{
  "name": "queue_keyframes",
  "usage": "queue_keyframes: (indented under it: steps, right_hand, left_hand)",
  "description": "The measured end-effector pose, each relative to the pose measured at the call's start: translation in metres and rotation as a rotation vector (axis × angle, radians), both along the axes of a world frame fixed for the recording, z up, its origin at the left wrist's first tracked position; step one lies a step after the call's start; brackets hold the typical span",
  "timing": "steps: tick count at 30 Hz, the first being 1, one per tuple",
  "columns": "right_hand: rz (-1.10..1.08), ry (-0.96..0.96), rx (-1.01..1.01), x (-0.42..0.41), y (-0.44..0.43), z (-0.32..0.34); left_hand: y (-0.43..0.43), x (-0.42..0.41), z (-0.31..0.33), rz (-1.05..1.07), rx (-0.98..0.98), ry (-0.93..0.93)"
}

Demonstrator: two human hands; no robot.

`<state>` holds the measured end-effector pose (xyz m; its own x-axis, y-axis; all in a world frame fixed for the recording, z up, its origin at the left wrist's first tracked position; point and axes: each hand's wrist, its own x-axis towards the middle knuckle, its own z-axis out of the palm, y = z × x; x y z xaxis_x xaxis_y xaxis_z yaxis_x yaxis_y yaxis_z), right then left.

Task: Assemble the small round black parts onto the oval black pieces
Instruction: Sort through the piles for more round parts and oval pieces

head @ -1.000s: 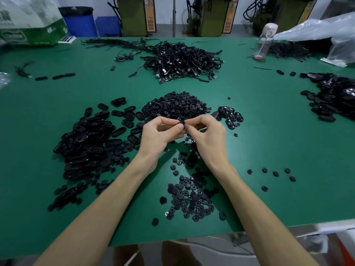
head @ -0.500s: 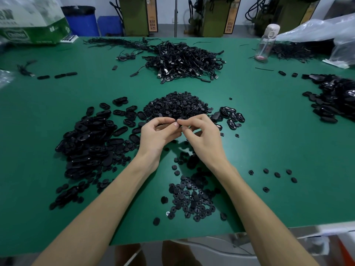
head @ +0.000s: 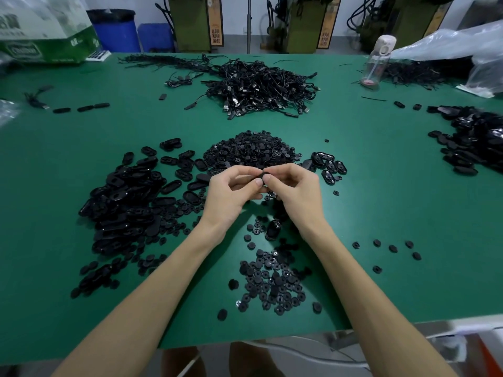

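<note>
The left hand [head: 231,193] and right hand [head: 298,190] both pinch one small black piece [head: 263,176]. Fingers hide most of it, so it is maybe oval. Round parts [head: 250,152] are heaped just behind, and oval pieces [head: 128,205] lie to the left.

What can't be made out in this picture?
Head view:
The black part pinched between left hand and right hand: fingers cover most of it, so round or oval cannot be told.
The pile of oval pieces at right: cut off by the frame edge.
The labels on the machines behind: too blurred to read.
</note>
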<state>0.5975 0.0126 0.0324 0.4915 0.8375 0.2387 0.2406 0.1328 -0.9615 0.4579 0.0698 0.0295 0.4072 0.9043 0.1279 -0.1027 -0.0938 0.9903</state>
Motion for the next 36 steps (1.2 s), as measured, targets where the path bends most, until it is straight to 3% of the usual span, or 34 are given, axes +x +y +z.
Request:
queue_keyframes:
  steps: [5,11,15,36]
  right_hand:
    - [0.015,0.011,-0.001,-0.001,-0.0009,0.0011]
    - [-0.053,-0.33,0.002,-0.0062,-0.0017,-0.0014]
    - [-0.056,-0.439,-0.015,-0.0056,-0.0012,-0.002]
    - [-0.077,-0.37,-0.078,-0.0053,0.0006,-0.0014]
  left_hand:
    - [0.0012,-0.002,0.002,-0.007,-0.051,-0.007]
    - [0.0019,-0.0024,0.0031,0.018,-0.114,-0.04]
    - [0.003,-0.0007,0.0014,0.047,-0.129,-0.042]
    - [0.002,-0.0026,0.0014,0.04,-0.17,-0.084]
